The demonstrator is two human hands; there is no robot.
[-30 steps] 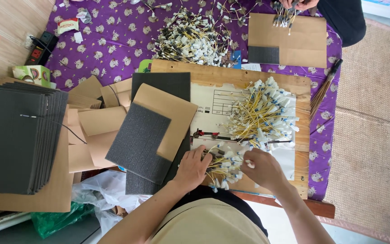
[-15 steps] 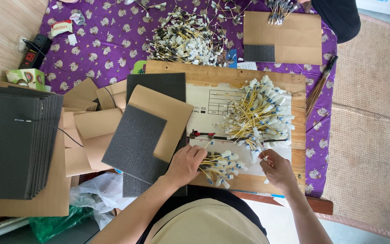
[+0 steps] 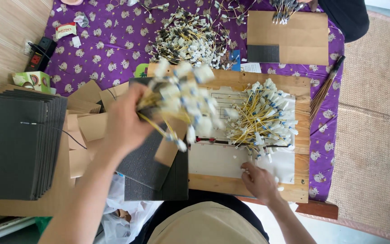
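My left hand (image 3: 125,122) is raised above the board, gripping a bunch of yellow wires with white connectors (image 3: 183,101); the bunch is blurred with motion. My right hand (image 3: 258,180) rests low on the wooden board (image 3: 296,192), fingertips on small white pieces by the white sheet (image 3: 213,160). A second pile of yellow wires with white connectors (image 3: 262,119) lies on the board just above my right hand. Dark foam sheets with cardboard backing (image 3: 154,169) lie under my left arm.
A stack of dark foam sheets (image 3: 16,147) stands at the left on cardboard. A large heap of connectors (image 3: 188,40) lies on the purple patterned cloth (image 3: 109,40). Another person's cardboard panel (image 3: 290,38) sits at the top right. A small broom (image 3: 323,92) lies beside the board.
My left hand has lifted a bunch of wires from the board's lower middle up and to the left. My right hand has dropped down to the board's lower edge.
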